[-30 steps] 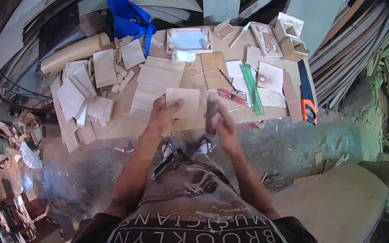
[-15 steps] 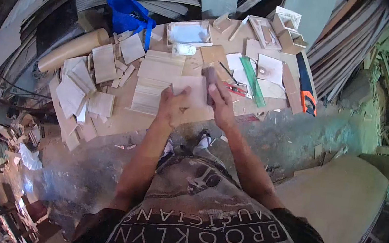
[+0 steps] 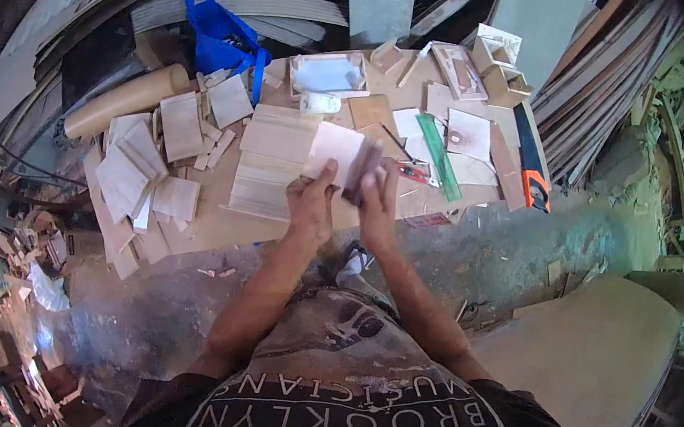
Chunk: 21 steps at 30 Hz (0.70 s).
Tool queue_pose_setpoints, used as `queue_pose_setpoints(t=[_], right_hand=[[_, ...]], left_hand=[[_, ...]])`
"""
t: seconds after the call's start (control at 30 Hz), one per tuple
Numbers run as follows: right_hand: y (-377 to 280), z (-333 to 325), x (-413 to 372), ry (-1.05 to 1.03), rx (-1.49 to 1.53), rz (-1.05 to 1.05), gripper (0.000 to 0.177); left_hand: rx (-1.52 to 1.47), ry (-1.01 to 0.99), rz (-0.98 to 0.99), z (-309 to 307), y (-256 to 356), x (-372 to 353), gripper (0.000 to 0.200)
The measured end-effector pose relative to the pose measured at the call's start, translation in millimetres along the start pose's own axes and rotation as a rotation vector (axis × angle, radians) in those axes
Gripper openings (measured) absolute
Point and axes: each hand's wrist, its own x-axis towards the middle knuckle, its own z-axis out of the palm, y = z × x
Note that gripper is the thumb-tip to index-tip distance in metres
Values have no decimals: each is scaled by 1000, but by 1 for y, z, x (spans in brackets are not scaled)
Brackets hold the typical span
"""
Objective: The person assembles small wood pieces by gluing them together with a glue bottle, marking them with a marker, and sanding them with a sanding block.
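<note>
Rubbing looks like the step. My left hand (image 3: 311, 207) pinches a pale board (image 3: 331, 148) by its near end, over the worktop (image 3: 207, 217). My right hand (image 3: 378, 205) grips a dark, blurry block (image 3: 363, 164) at the board's right side; I can't tell if they touch. The next move calls for a steady board and a flat block. Beyond sits a blue bag (image 3: 217, 43).
</note>
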Motion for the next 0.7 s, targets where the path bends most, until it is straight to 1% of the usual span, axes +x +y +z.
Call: queue_pose_setpoints(t=[0.07,0.1,0.13,0.17,0.2,0.23,0.27,0.3,0.33,0.37,0.4,0.43,0.47,0.5,0.53,0.6,0.63,0.67,0.7], right_hand=[[15,-1,-34,-155,-344,-101,43],[23,-9,-38,-176,-347,-92,43],[33,-26,-43,-138,-430,9,52],[42,-42,-40,-108,-515,104,60],[48,-55,-29,-142,-516,122,60],[53,-67,-14,-167,-760,57,59],[61,-75,1,-195,-1000,-21,58],[75,-84,13,-228,-996,-9,58],[90,-92,27,-286,-1211,-84,58],[99,-97,36,-347,-1421,-171,58],[103,-99,35,-393,-1417,-165,58],[106,-100,35,-403,-1577,-229,59],[109,-100,36,-412,-1733,-311,61],[110,-100,34,-350,-1747,-280,59],[109,-94,43,-394,-1737,-294,59],[98,-87,34,-319,-1643,-190,49],[85,-64,32,-301,-1613,-180,40],[85,-52,39,-320,-1615,-184,40],[87,-41,44,-416,-1414,-264,38]], left_hand=[[-16,15,25,-1,10,12,22],[-27,30,39,-4,15,15,20],[-37,58,49,-11,18,16,20],[36,33,68,-18,22,20,19],[114,12,83,-27,25,20,18],[112,45,96,-37,30,17,18],[158,48,63,-47,34,15,20],[199,51,29,-55,38,11,23],[190,83,43,-59,42,5,23],[112,45,37,-61,50,-5,25],[36,10,31,-63,56,-16,26],[24,51,50,-66,61,-24,26],[149,88,24,-68,66,-29,27],[277,124,-6,-73,71,-32,28],[266,158,16,-82,73,-30,28],[513,258,97,-106,74,-43,25],[507,285,92,-114,80,-51,25],[594,290,110,-120,89,-54,26],[682,289,125,-126,97,-55,27]])
